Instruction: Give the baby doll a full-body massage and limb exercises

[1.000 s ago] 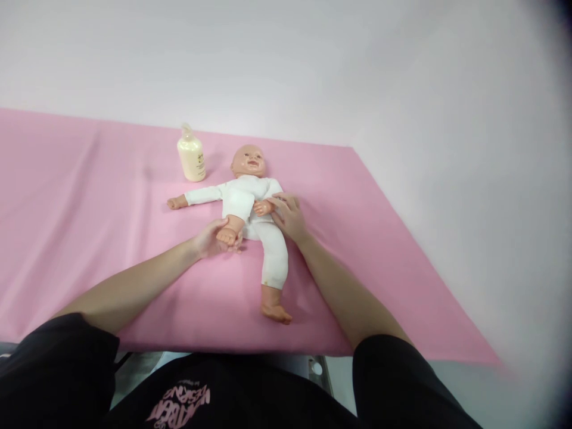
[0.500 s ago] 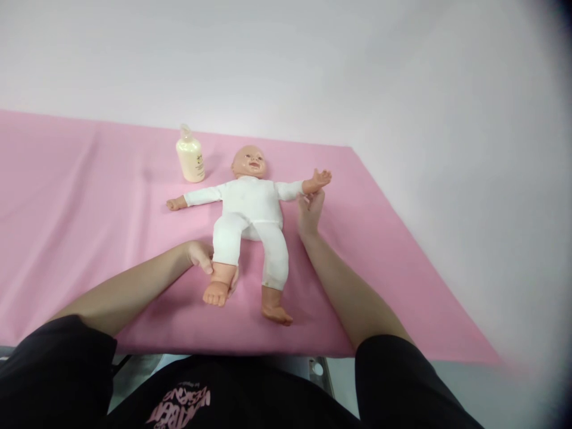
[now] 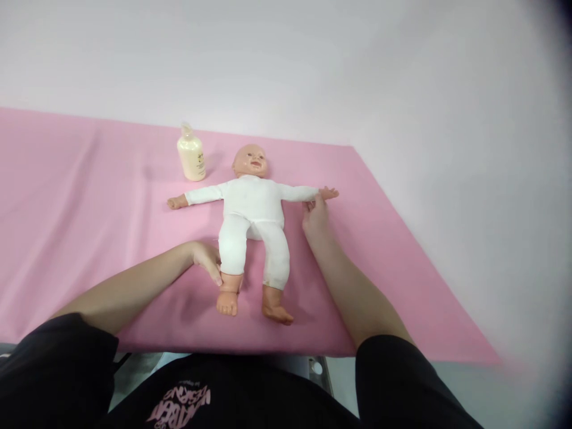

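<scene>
A baby doll point(image 3: 252, 199) with a white cloth body and bare plastic head, hands and feet lies on its back, arms spread wide. My left hand point(image 3: 208, 259) is at the doll's lower leg on the left, the thumb against the ankle and the fingers hidden behind the leg. At the doll's outstretched arm on the right, my right hand point(image 3: 316, 215) is closed round the wrist by the cuff, with the doll's small hand poking out beyond it.
Pink cloth point(image 3: 111, 208) covers the table under the doll. A cream-coloured pump bottle point(image 3: 192, 159) stands upright to the left of the doll's head. Behind and to the right is a pale wall point(image 3: 469, 149).
The doll's arm on the right has straightened and come down, with my right hand at its wrist. Its leg on the left has shifted right and toward me with my left hand.
</scene>
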The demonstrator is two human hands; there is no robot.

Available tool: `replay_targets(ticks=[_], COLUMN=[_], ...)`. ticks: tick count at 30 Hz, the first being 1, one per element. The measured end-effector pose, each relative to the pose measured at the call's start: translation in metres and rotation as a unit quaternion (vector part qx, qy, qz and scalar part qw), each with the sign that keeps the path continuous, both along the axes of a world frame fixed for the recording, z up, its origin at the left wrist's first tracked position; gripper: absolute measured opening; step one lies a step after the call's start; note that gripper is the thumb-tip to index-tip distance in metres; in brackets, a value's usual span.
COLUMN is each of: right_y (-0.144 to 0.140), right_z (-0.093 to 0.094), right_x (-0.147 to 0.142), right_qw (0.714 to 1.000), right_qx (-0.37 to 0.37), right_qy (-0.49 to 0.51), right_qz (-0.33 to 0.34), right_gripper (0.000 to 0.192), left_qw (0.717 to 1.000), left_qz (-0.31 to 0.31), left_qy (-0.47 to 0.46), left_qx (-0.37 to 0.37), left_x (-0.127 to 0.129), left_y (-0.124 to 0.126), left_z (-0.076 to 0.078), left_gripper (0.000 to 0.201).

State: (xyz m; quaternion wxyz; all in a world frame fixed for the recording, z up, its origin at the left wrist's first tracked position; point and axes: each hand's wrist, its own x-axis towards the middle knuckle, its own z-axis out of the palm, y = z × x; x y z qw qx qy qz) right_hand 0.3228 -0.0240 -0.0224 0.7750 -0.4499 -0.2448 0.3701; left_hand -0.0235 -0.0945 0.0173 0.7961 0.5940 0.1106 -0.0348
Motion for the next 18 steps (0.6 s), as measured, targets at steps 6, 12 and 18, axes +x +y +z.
replay_targets(ticks=[6, 12, 18], right_y=[-0.001, -0.009, -0.018], right_z=[-0.001, 0.006, 0.016], right_x=[-0.002, -0.011, -0.028], right_qw=[0.999, 0.993, 0.963], right_qx=[0.0, -0.013, 0.104], right_qy=[-0.033, -0.11, -0.245], right_qz=[-0.002, -0.03, -0.042], right_gripper=[0.066, 0.059, 0.058], left_qw=[0.996, 0.981, 0.97], left_qz=[-0.017, -0.017, 0.105], left_qy=[-0.05, -0.164, -0.16], left_qx=[0.073, -0.098, -0.152], left_x=[0.001, 0.005, 0.009], left_y=[0.008, 0.005, 0.009], left_z=[-0.002, -0.019, -0.017], left_gripper=[0.043, 0.067, 0.073])
